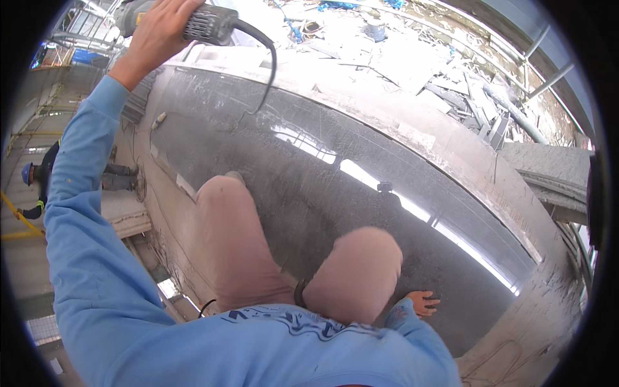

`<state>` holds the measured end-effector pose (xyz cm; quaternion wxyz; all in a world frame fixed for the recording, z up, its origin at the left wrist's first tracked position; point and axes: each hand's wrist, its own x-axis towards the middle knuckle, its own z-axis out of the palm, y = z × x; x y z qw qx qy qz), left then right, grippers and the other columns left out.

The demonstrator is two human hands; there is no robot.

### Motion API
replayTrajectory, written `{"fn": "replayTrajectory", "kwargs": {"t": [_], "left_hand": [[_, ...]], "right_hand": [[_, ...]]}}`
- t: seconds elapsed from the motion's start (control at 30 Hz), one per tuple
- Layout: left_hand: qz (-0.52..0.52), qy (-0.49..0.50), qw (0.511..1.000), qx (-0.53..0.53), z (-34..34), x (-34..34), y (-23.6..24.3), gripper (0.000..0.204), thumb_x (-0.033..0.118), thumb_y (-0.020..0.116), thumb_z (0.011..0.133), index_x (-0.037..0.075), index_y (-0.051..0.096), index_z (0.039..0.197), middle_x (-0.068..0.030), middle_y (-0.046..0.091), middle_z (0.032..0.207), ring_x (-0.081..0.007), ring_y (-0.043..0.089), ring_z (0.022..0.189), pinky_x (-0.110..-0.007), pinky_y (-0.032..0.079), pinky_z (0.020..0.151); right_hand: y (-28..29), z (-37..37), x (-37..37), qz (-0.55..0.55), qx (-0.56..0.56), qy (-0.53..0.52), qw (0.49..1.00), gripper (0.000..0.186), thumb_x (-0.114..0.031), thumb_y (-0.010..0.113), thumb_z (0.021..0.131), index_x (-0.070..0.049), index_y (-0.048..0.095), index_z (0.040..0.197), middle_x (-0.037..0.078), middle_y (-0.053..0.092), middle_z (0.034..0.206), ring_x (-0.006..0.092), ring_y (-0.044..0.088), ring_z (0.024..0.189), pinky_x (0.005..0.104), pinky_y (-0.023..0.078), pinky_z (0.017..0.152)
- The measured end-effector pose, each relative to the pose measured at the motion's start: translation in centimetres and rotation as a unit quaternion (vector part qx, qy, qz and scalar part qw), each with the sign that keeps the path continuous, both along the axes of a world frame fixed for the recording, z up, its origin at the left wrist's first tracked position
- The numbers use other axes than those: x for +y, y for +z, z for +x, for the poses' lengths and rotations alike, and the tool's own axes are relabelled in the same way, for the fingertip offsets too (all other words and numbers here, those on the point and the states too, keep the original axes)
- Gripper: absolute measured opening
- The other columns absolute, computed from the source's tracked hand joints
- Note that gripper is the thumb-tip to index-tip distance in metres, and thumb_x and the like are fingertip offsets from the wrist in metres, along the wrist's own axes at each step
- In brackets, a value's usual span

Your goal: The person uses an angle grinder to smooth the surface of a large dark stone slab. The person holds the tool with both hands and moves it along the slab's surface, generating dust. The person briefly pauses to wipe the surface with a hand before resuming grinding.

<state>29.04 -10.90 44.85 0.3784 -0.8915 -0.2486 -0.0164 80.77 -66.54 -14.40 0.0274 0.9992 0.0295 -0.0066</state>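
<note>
High at the upper left, my left hand (158,35) is wrapped around a grey corded angle grinder (209,26) with a vented housing. Its far end is partly cut off by the picture's edge. A black cord (273,64) loops down from it over a dark grey, shiny slab (290,206). Low on the right, my right hand (422,303) rests on or just over this slab, fingers spread and nothing in them. My bent knees are between the two hands, above the slab.
A pale raised ledge (412,142) borders the slab's far side, with rubble and broken strips (477,106) beyond. Metal rails (548,80) stand at the upper right. On the left, lower down, a person in a blue helmet (28,173) is near a yellow rail (19,216).
</note>
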Motion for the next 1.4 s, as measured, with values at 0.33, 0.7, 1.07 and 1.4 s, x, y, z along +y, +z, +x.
{"fn": "replayTrajectory", "kwargs": {"t": [0.33, 0.7, 1.07, 1.4], "left_hand": [[-0.070, 0.007, 0.988, -0.139, 5.2, 1.4, -8.1, 0.061, 0.019, 0.089, 0.071, 0.006, 0.058, 0.121, -0.0155, 0.066, 0.109, -0.0360, 0.066, 0.104, -0.046, 0.052, 0.091], [-0.127, 0.079, 0.979, -0.140, 4.8, -2.1, -9.9, 0.066, 0.009, 0.088, 0.067, 0.008, 0.057, 0.126, -0.0132, 0.065, 0.114, -0.0356, 0.064, 0.110, -0.044, 0.051, 0.094], [-0.189, 0.104, 0.958, -0.188, -1.6, -6.4, -13.3, 0.076, 0.008, 0.090, 0.060, 0.006, 0.056, 0.129, -0.0159, 0.065, 0.121, -0.0367, 0.064, 0.113, -0.046, 0.052, 0.097], [-0.324, 0.099, 0.901, -0.270, -3.2, -5.8, -28.1, 0.059, 0.007, 0.084, 0.066, 0.003, 0.059, 0.119, -0.0128, 0.066, 0.113, -0.0325, 0.065, 0.104, -0.043, 0.051, 0.091]], "right_hand": [[2.5, -0.6, 0.2, -0.035, 0.013, -0.087, 0.995, 0.068, -0.066, 0.036, 0.104, -0.031, 0.030, 0.162, 0.006, 0.029, 0.168, 0.0277, 0.024, 0.156, 0.0517, 0.023, 0.124], [1.9, -0.5, -0.1, -0.038, 0.018, -0.072, 0.997, 0.070, -0.063, 0.034, 0.105, -0.028, 0.023, 0.164, 0.011, 0.023, 0.170, 0.0314, 0.022, 0.156, 0.0514, 0.022, 0.124], [1.2, 1.0, -1.3, -0.027, -0.020, -0.063, 0.997, 0.071, -0.059, 0.037, 0.106, -0.014, 0.037, 0.160, 0.018, 0.038, 0.161, 0.0375, 0.036, 0.149, 0.0545, 0.028, 0.122], [19.2, -3.5, 34.0, 0.428, 0.405, 0.245, 0.770, 0.059, -0.038, 0.045, 0.109, 0.004, 0.046, 0.151, 0.022, 0.051, 0.152, 0.0321, 0.046, 0.143, 0.0450, 0.035, 0.118]]}}
